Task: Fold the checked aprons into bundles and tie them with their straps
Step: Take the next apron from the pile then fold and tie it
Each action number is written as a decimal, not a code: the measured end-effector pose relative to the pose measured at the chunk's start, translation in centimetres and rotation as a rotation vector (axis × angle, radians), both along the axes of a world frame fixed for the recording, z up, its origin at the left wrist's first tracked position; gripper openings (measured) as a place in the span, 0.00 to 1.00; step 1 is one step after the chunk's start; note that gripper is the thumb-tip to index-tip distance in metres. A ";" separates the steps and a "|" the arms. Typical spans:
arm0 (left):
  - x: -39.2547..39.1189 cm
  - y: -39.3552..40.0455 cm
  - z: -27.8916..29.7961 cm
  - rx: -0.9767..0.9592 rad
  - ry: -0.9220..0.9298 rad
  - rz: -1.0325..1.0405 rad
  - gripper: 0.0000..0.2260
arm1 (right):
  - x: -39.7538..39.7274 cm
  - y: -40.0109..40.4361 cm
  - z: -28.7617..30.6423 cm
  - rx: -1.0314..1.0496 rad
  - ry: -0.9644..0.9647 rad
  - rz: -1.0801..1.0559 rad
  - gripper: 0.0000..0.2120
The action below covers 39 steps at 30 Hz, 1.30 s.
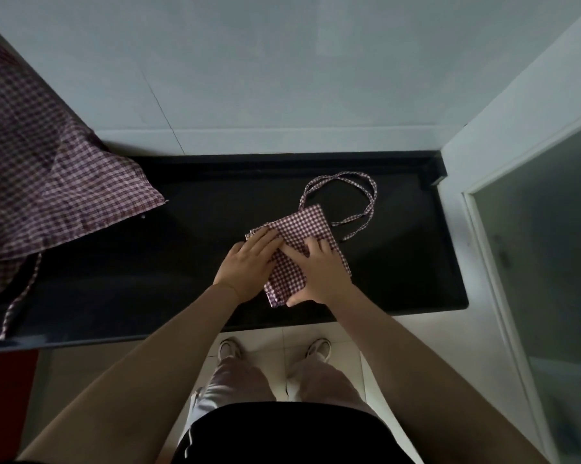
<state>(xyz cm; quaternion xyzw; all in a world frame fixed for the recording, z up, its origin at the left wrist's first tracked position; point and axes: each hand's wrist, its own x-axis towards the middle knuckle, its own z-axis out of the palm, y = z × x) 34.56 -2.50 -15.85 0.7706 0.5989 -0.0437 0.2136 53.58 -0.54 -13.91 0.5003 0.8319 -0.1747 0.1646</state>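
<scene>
On the black countertop (115, 296), head view: folded checked apron (307, 229), lying just right of centre. Left hand (248, 266) rests flat on its left edge, fingers straight and together. Right hand (319, 272) presses on the fold from above, fingers slightly bent, thumb at the near corner; neither hand grasps. Straps (359, 195) loop loosely beyond the bundle toward the wall. Bare counter lies between this bundle and a heap of unfolded checked aprons (48, 182) at far left.
</scene>
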 end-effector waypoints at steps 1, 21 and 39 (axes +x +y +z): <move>0.2 -0.2 0.3 -0.001 -0.040 0.036 0.25 | 0.5 0.6 0.4 -0.062 -0.002 0.005 0.55; 4.8 -0.3 2.7 0.044 0.270 -0.271 0.37 | 0.7 -3.4 -1.0 0.157 -0.114 -0.086 0.36; 3.8 2.4 2.7 -0.180 -0.619 0.542 0.10 | 8.3 2.4 2.2 -0.386 0.718 -0.825 0.06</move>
